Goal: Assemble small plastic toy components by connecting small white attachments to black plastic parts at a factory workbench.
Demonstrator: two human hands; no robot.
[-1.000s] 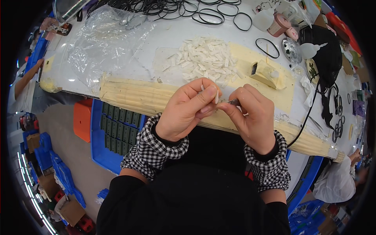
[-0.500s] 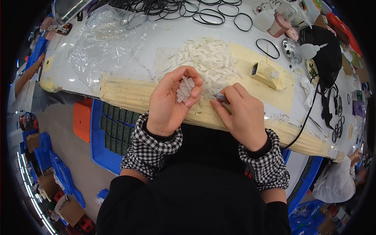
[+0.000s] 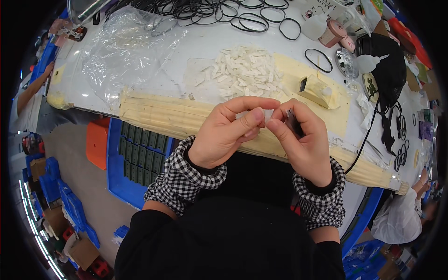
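Observation:
My left hand [image 3: 228, 126] is closed and turned inward, with a small white strip [image 3: 268, 113] pinched at its fingertips. More white pieces seem to be tucked inside its curled fingers, mostly hidden. Against it, my right hand [image 3: 305, 140] has thumb and forefinger at the same strip, fingertips nearly touching. A small dark grey, shiny object [image 3: 293, 122] sits within the right hand's curled fingers; its kind cannot be made out. Just beyond both hands, a heap of small white strips [image 3: 245, 67] lies on the table.
Yellow tape pads the table edge [image 3: 149, 107]. Right of the heap stands a tape-wrapped block [image 3: 319, 91]. Clear plastic film [image 3: 121, 56] lies left, black rubber rings [image 3: 249, 22] at the back. Blue crates [image 3: 114, 172] with dark green parts [image 3: 142, 149] stand below the edge.
My left hand has turned from an open-topped cup showing white pieces and moved right. Both hands have come together, with a white strip between their fingertips.

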